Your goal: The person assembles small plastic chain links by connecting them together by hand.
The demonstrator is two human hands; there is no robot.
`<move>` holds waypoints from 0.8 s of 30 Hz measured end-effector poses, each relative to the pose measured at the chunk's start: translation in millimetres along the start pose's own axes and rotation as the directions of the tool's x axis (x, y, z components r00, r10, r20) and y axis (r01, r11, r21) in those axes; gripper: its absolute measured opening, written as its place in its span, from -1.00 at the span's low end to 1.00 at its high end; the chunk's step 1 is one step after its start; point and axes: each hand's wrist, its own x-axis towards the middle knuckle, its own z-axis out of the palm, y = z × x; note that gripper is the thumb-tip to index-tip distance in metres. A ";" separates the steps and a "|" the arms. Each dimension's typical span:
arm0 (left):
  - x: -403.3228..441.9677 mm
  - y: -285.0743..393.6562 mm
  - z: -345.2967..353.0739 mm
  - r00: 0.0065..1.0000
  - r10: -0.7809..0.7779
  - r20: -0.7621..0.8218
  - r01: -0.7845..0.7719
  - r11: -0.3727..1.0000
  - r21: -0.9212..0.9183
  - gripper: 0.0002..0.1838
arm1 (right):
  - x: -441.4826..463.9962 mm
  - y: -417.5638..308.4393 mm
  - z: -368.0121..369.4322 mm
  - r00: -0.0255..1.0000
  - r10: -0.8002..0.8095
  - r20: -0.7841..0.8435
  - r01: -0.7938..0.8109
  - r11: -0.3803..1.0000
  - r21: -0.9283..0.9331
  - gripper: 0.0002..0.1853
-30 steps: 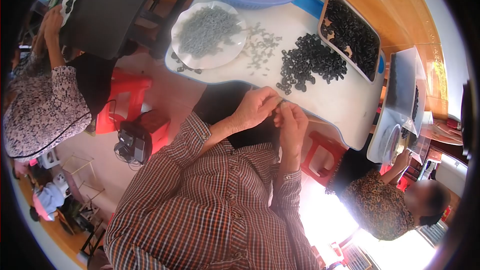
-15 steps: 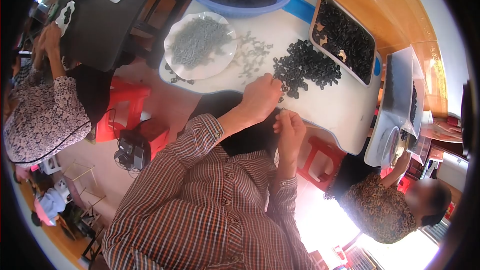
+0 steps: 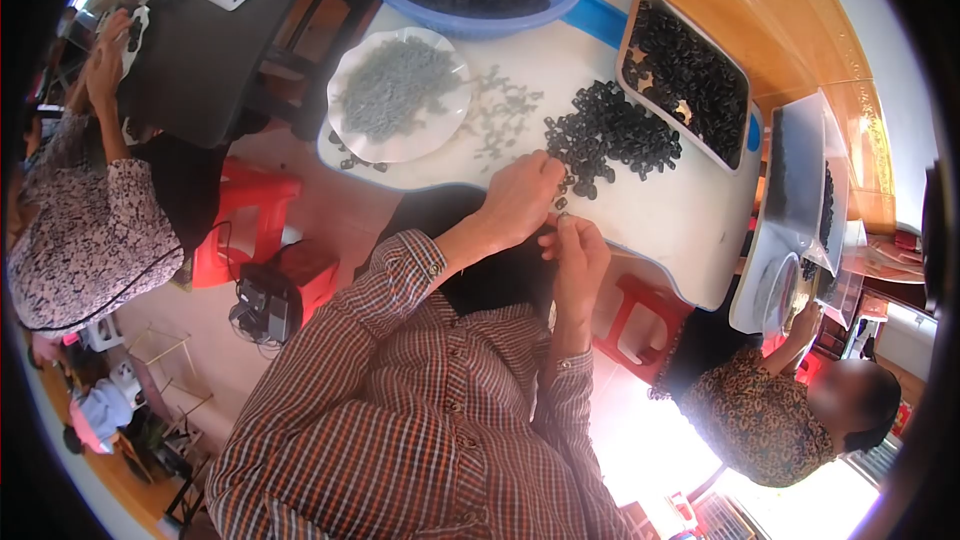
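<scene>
My left hand [image 3: 522, 198] is closed, its fingers curled at the table's near edge, beside a heap of small black ring-like pieces [image 3: 610, 135]. Whatever its fingertips hold is hidden. Just below and to the right, my right hand [image 3: 580, 255] pinches thumb and fingers together; anything between them is too small to name. A few loose black pieces [image 3: 561, 202] lie close to both hands. Left of the heap, small pale grey pieces [image 3: 503, 105] are scattered on the white table [image 3: 690, 230]. More grey pieces [image 3: 395, 90] fill a white scalloped plate [image 3: 345, 135].
A blue basket [image 3: 480, 22] of black pieces stands at the back. Behind the heap is a tray [image 3: 742, 162] of black pieces. Co-workers sit at left [image 3: 95, 230] and right [image 3: 770, 410]. Red stools [image 3: 640, 325] stand below the table.
Both hands have stayed nearly in place, with small finger movements. My right hand has shifted slightly left and up. The left co-worker's hands have moved up a little.
</scene>
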 end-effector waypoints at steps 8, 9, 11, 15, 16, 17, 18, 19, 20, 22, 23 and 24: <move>-12.7 -21.1 -32.1 0.923 -0.329 0.199 0.296 0.278 -0.914 -0.79 | 5.4 -1.2 10.5 0.998 0.009 0.064 -0.011 1.000 0.029 -0.80; -15.9 -23.5 -35.1 0.922 -0.334 0.196 0.295 0.277 -0.914 -0.79 | 6.8 -1.1 12.6 0.997 0.019 0.080 -0.022 0.999 0.040 -0.79; -18.6 -26.8 -39.8 0.889 -0.341 0.304 0.343 0.057 -0.938 -0.81 | 10.1 -0.6 16.0 0.995 0.027 0.097 -0.032 0.998 0.052 -0.79; -25.7 -24.9 -45.9 0.862 -0.315 0.397 0.368 -0.151 -0.918 -0.78 | 17.3 -1.1 17.6 0.993 0.038 0.112 -0.043 0.998 0.047 -0.78; -27.4 -26.4 -44.3 0.872 -0.279 0.402 0.360 -0.191 -0.913 -0.76 | 18.7 -1.7 17.1 0.993 0.050 0.105 -0.055 0.998 0.041 -0.78; -28.9 -27.6 -43.3 0.882 -0.242 0.405 0.352 -0.233 -0.907 -0.73 | 21.1 0.2 15.8 0.993 0.053 0.107 -0.057 0.998 0.037 -0.78; -30.4 -28.5 -43.6 0.882 -0.244 0.404 0.350 -0.236 -0.906 -0.73 | 24.0 2.5 14.8 0.995 0.007 0.096 -0.013 0.998 0.056 -0.79; -32.0 -29.2 -43.7 0.885 -0.212 0.414 0.355 -0.268 -0.896 -0.71 | 25.9 3.8 13.6 0.996 -0.038 0.084 0.031 0.997 0.073 -0.79; -33.6 -29.9 -43.9 0.888 -0.179 0.422 0.360 -0.299 -0.884 -0.69 | 26.8 3.9 12.0 0.997 -0.054 0.050 0.051 0.998 0.045 -0.81; -36.4 -30.8 -43.7 0.890 -0.166 0.425 0.355 -0.333 -0.874 -0.67 | 25.9 1.9 11.9 0.998 -0.052 0.035 0.051 0.998 0.035 -0.82; -38.0 -31.2 -43.6 0.891 -0.151 0.427 0.352 -0.364 -0.862 -0.66 | 24.4 1.1 12.4 0.998 -0.053 0.018 0.052 0.998 0.029 -0.83; -39.2 -31.7 -43.6 0.891 -0.153 0.428 0.351 -0.366 -0.862 -0.66 | 21.6 -0.8 13.9 0.999 -0.050 0.018 0.050 0.998 0.026 -0.83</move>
